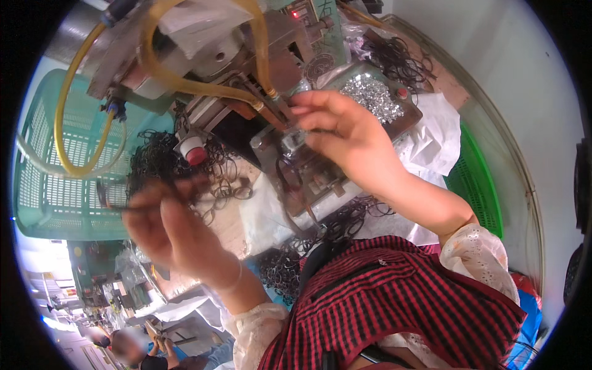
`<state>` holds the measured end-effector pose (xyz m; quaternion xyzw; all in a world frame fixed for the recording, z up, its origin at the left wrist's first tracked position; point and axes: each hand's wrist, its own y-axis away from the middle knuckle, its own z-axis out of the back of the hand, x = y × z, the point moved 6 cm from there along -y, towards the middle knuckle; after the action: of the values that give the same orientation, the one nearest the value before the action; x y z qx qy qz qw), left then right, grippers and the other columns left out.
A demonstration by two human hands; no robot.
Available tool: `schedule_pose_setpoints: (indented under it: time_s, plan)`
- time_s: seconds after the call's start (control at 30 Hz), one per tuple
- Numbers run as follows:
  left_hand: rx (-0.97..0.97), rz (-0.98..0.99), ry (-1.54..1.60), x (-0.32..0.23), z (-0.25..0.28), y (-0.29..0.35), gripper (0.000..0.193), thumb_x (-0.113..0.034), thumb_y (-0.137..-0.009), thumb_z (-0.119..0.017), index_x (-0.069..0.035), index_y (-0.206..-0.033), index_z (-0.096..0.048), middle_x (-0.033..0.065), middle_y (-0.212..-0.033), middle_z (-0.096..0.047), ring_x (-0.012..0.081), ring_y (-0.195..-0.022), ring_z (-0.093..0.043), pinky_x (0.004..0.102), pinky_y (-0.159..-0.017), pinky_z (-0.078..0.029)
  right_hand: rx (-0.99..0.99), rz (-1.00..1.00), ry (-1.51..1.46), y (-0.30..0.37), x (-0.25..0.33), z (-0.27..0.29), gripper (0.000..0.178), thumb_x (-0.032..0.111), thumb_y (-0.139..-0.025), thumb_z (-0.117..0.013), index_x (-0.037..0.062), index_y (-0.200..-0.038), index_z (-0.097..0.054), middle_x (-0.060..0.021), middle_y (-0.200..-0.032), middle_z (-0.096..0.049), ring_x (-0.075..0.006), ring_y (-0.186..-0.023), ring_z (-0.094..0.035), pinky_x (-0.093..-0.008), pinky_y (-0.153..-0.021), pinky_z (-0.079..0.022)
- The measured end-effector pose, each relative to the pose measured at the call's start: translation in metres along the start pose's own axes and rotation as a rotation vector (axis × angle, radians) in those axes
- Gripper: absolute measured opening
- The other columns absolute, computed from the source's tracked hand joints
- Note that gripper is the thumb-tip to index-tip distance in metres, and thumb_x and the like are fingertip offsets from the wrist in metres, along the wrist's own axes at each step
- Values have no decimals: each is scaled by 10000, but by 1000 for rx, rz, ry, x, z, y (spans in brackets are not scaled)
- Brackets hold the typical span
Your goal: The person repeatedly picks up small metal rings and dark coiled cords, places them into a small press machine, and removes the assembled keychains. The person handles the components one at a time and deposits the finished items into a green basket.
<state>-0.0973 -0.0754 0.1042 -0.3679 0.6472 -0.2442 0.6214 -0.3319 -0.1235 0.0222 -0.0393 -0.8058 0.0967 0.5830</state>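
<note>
My right hand (351,132) reaches to the working point of a bench press (287,58). Its fingers stretch toward the tool, with the thumb apart below them. Just beside the fingertips is a small shiny metal block (293,142) under the press tool. I make out nothing held there. A dark looped band (288,176) hangs over the front of the machine's base. My left hand (169,231) is raised at the left, smeared by motion. A thin black band (111,200) shows at its curled fingers, in front of a pale green basket (40,197).
Small silvery metal pieces (373,98) fill a tray right of the press. Black bands (160,163) lie heaped at the left. Yellow hoses (74,92) loop overhead; a red button (196,155) faces me. A bright green basket (475,182) stands right; a person (139,351) sits at lower left.
</note>
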Motion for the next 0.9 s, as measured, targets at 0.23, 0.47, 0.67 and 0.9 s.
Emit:
schedule_pose_setpoints:
  time_s: [0.23, 0.47, 0.67, 0.9]
  plan:
    - [128, 258, -141, 25, -63, 20, 176, 120, -863, -658, 54, -1007, -582, 131, -996, -680, 166, -919, -661, 254, -794, -544, -380, 177, 1638, -22, -43, 119, 215, 113, -732, -738, 83, -942, -704, -115, -1278, -599, -335, -1286, -481, -452, -939, -502]
    - [113, 275, -155, 45, -82, 20, 160, 44, -867, -701, 32, -1017, -646, 57, -969, -705, 90, -835, -648, 211, -737, -524, -361, 497, 1261, -34, -37, 130, 139, 115, -733, -728, 65, -853, -679, -135, -988, -659, -347, -1000, -599, -436, -844, -506]
    - [137, 146, -363, 40, -90, 13, 171, -20, -817, -763, 23, -953, -669, 97, -861, -698, 152, -752, -666, 263, -692, -527, -387, 366, 1258, -31, -50, 140, 190, 140, -789, -738, 60, -948, -671, -161, -909, -679, -365, -884, -638, -444, -799, -503]
    - [62, 94, -330, 23, -57, 51, 153, -3, -847, -722, 30, -985, -661, 123, -926, -702, 197, -850, -680, 292, -757, -551, -346, 268, 1083, -43, -58, 148, 208, 75, -825, -689, 34, -1029, -687, -157, -962, -700, -305, -921, -680, -366, -828, -514]
